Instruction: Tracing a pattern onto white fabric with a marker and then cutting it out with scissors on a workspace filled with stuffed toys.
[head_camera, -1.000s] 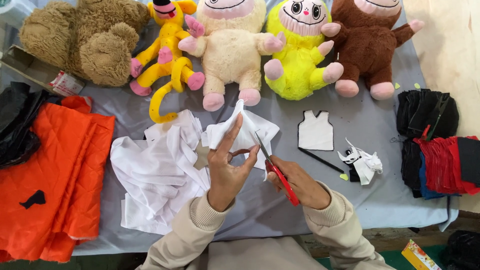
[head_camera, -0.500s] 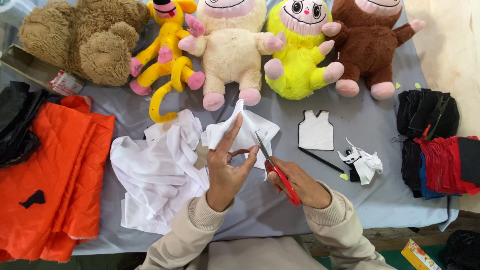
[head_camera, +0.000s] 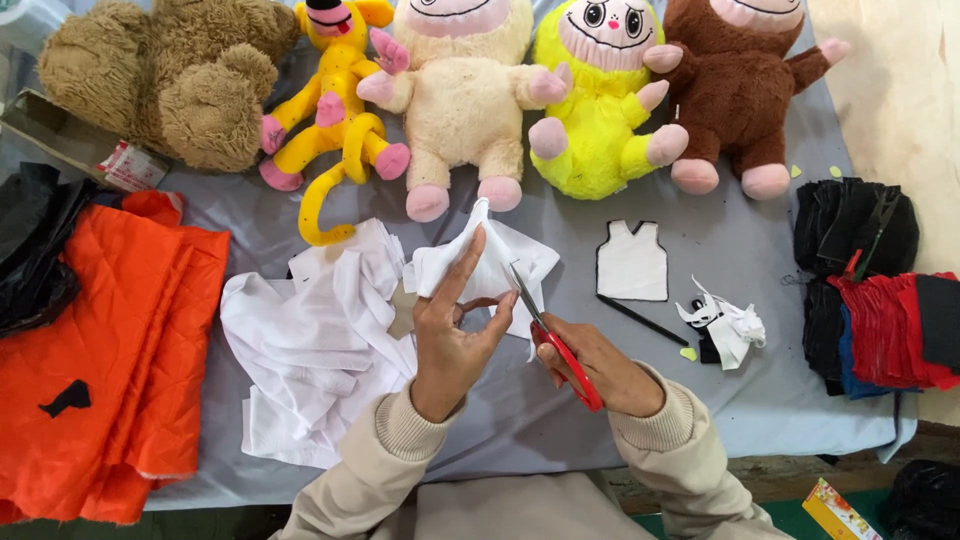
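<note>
My left hand (head_camera: 452, 335) pinches a piece of white fabric (head_camera: 500, 258) and holds it up over the grey table cover (head_camera: 750, 400). My right hand (head_camera: 600, 370) grips red-handled scissors (head_camera: 555, 340), whose blades point up into the fabric's right edge. A larger heap of white cloth (head_camera: 315, 350) lies just left of my left hand. A small white vest-shaped cutout with a black outline (head_camera: 632, 262) lies flat to the right, with a black pencil (head_camera: 642, 320) below it.
Several plush toys line the far edge: a tan bear (head_camera: 170, 80), yellow monkey (head_camera: 335, 110), cream doll (head_camera: 460, 95), yellow doll (head_camera: 600, 95), brown doll (head_camera: 740, 85). Orange fabric (head_camera: 100, 350) lies left. Black and red cloth stacks (head_camera: 870, 290) sit right, white scraps (head_camera: 725, 330) nearby.
</note>
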